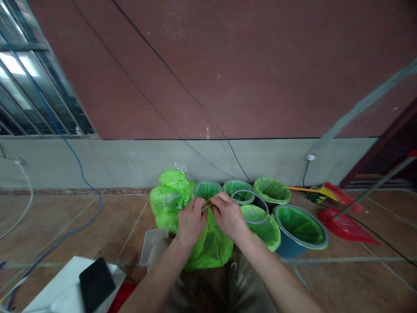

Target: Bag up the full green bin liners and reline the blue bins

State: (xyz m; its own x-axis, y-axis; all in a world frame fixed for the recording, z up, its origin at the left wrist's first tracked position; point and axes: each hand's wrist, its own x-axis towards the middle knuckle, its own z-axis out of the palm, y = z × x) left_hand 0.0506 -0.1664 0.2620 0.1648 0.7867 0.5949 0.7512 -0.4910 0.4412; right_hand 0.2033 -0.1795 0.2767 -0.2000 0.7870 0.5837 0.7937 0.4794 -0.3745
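Head view: your two forearms reach forward from the bottom edge and angle inward, so that your left hand (192, 219) and right hand (230, 214) nearly meet at the middle, knuckles up and fingers curled. You have both hands closed, thumbs and fingertips pinching a narrow twisted strip of green plastic stretched between them. Right below them, between your knees, sits the green bag (211, 250), full-looking and bulging; whether the strip is its neck or its tie, you cannot tell. Just left of it, tied green bags (164, 202) are heaped near the wall, and a clear container (152, 244) stands beside your left knee. To your right are bins with green liners, among them a blue bin (290, 247), and a grey ring (267, 211) leans over the nearer ones. Farther right lies a red dustpan (350, 230); well off to your left, a black phone (97, 283) rests on a white surface (58, 287).
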